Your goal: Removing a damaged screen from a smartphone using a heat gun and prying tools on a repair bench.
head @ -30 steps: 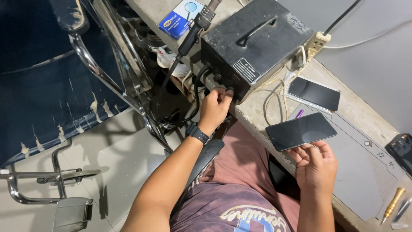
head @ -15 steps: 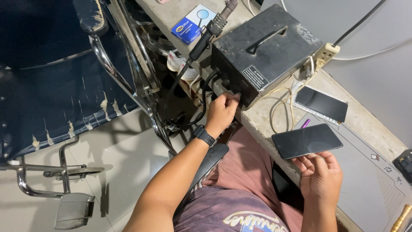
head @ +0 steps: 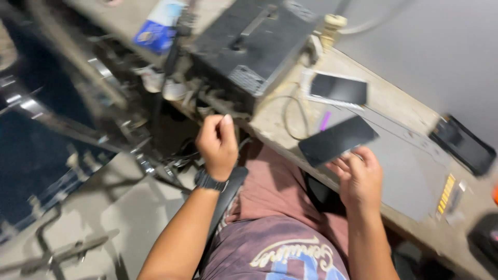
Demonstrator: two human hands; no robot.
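Left hand (head: 218, 142) has drawn back from the black box (head: 259, 49) just above it, fingers curled, holding nothing — right hand (head: 360, 176) stays under the dark phone (head: 337, 140), fingers spread, on the worktop (head: 394, 98).

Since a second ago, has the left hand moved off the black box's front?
Yes. The left hand has pulled back from the black box, now apart below its front edge, toward the lap.

a boxy machine (head: 259, 49) sits on the surface (head: 394, 98) at its left end, with a phone (head: 338, 89) lying just right of it. nearer the edge lies a second phone (head: 336, 140), the right hand (head: 360, 179) touching it, while the left hand (head: 218, 145) is below the machine's front, off the surface.
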